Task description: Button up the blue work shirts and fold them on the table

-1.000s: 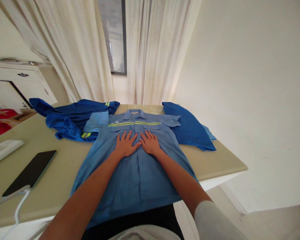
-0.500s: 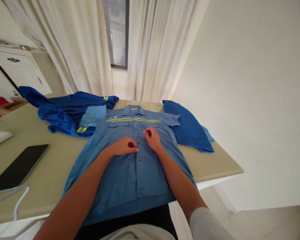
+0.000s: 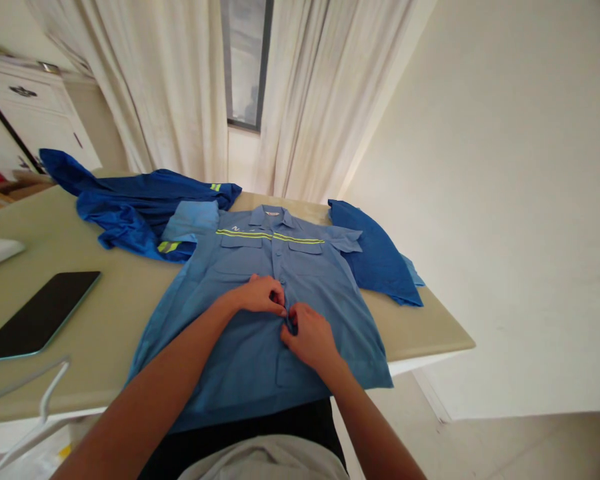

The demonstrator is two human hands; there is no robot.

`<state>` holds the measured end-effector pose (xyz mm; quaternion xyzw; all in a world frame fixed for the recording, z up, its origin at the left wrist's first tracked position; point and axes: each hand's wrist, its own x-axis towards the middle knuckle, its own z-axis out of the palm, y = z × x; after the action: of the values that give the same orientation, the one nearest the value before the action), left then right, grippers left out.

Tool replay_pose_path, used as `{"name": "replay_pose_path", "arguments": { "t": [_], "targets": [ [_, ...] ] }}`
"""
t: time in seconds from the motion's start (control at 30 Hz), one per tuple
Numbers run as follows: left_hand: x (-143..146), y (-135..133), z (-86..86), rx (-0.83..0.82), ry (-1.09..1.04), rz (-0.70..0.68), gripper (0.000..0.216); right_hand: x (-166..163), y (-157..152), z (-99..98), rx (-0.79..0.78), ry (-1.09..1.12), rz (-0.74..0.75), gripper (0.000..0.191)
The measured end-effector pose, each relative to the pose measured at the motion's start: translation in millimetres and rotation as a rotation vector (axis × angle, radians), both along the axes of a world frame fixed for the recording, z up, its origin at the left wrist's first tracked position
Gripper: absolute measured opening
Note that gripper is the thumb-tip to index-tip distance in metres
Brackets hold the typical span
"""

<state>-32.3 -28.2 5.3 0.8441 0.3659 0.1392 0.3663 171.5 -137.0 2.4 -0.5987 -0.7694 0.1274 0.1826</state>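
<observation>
A blue short-sleeved work shirt [image 3: 245,347] with yellow stripes and two chest pockets lies front up, its collar away from me and its hem hanging over the near table edge. My left hand [image 3: 263,295] pinches the shirt's front placket at mid-height. Just below and to the right, my right hand [image 3: 307,333] is closed on the same placket, its thumb and fingers close to the left fingertips. The fabric is slightly raised between them. Whatever button lies under the fingers is hidden.
Dark blue garments with reflective bands [image 3: 135,207] lie crumpled at the back left. A folded dark blue garment [image 3: 373,253] is at the right. A black tablet-like device [image 3: 43,313] and a white cable [image 3: 47,397] are on the table [image 3: 115,320] at left.
My right hand has moved down the placket toward me and taken hold of it. My left hand has shifted slightly right and now pinches the fabric. The view has tilted a little.
</observation>
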Motion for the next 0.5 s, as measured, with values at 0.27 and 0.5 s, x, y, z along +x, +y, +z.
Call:
{"name": "replay_pose_path", "arguments": {
  "t": [0.27,0.5],
  "targets": [
    [7.6,-8.4,4.9,-0.012,-0.012,-0.175,0.013,9.2,9.2,-13.6,0.008,0.444,-0.036,0.013],
    [9.7,-11.4,8.8,-0.113,-0.155,-0.146,0.013,8.2,4.9,-12.7,0.059,0.461,-0.049,0.015]
  ]
}}
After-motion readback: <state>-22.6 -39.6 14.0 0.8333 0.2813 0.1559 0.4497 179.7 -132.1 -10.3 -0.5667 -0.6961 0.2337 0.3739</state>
